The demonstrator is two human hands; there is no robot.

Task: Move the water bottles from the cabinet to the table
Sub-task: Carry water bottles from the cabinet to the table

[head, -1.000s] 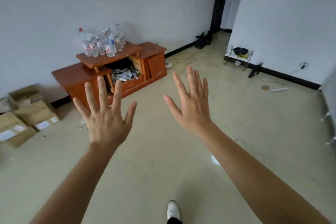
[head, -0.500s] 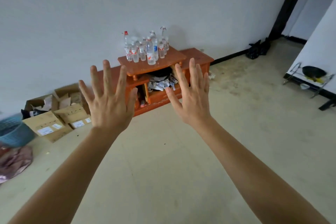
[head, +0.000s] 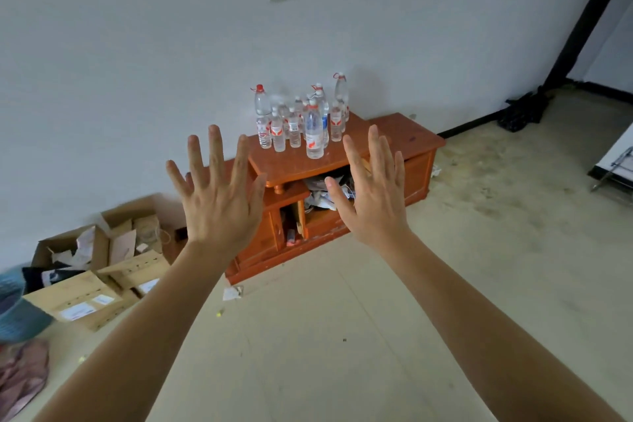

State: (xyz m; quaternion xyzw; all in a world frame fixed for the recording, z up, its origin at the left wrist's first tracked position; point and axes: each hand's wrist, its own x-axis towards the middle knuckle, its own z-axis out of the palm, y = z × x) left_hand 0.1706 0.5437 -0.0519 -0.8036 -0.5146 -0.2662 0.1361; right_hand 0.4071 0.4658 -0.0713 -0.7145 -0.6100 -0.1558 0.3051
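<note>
Several clear water bottles with red and white labels stand clustered on the raised top of a low orange-brown wooden cabinet against the white wall. Both arms stretch forward with palms facing away. My left hand is open, fingers spread, in front of the cabinet's left part. Fingers apart as well, my right hand is held before the cabinet's open middle shelf, which is stuffed with papers. Neither hand touches anything. No table is in view.
Open cardboard boxes sit on the floor left of the cabinet, beside a blue basket and a pinkish cloth. A black bag lies by the dark door frame at right. A wire rack stands at the right edge.
The view has swung left and closer, so the cabinet and bottles now sit centred and larger between my hands. Both hands stay raised and spread.
</note>
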